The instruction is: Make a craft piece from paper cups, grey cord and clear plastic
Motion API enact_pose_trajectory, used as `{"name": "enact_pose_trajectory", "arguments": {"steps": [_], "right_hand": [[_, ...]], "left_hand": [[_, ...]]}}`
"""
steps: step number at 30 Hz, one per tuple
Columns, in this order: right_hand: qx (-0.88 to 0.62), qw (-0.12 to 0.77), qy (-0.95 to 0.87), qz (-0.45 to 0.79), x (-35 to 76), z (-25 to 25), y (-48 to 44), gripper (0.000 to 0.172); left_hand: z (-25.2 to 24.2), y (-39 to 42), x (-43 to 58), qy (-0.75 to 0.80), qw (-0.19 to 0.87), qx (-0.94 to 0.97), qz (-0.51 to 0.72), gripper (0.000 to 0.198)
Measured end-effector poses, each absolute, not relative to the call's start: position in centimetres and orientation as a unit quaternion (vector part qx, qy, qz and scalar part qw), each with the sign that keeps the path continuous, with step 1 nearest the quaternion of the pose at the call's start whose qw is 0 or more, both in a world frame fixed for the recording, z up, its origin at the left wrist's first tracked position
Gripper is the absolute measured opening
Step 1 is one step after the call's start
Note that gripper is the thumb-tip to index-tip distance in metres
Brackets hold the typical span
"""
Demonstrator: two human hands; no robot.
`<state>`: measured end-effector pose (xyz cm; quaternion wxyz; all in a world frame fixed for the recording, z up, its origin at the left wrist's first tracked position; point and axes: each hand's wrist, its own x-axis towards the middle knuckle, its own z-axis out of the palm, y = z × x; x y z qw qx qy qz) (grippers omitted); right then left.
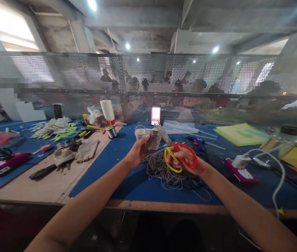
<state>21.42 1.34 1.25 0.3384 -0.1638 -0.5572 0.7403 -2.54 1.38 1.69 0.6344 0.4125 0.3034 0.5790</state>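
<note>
My left hand (pixel 138 149) is closed, its thumb pressed on a small pale, textured piece (pixel 153 140) whose kind I cannot make out. Just beyond the thumb shows a small whitish cup (pixel 140 132) with a thin brown loop above it; whether the hand touches it is unclear. My right hand (pixel 183 159) grips scissors (pixel 169 141) with one red and one yellow handle loop. Their blades point up and left, close to the pale piece. Under both hands lies a loose heap of grey cord (pixel 164 171) on the blue mat.
A phone with a lit screen (pixel 155 115) stands against the perforated metal screen (pixel 85 77). Stacked paper cups (pixel 107 112), a wire spool (pixel 111 132) and gloves (pixel 86 150) lie left. Right are a blue glue gun (pixel 196 141), a power strip (pixel 240 171), coloured sheets (pixel 240 134) and a jar (pixel 275 145).
</note>
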Motion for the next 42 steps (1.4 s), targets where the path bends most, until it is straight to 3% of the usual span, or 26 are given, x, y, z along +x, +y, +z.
{"name": "enact_pose_trajectory", "arguments": {"steps": [7,16,20,24,42], "right_hand": [[-0.146,0.295,-0.624,0.709,21.3,1.7,0.9,0.021],[-0.275,0.470,-0.642,0.540,20.7,1.6,1.1,0.030],[-0.329,0.495,-0.632,0.497,20.2,1.3,1.4,0.039],[-0.341,0.503,-0.625,0.490,19.8,0.8,1.7,0.046],[-0.339,0.520,-0.628,0.470,19.8,0.7,1.9,0.042]], "left_hand": [[1.7,1.5,-2.4,0.295,0.619,0.427,0.589,0.050],[1.1,0.9,-1.0,0.301,0.628,0.453,0.557,0.038],[0.6,1.1,-0.6,0.313,0.627,0.456,0.549,0.042],[0.4,1.1,-0.5,0.330,0.593,0.456,0.576,0.044],[0.3,1.1,-0.1,0.352,0.512,0.528,0.579,0.052]]}}
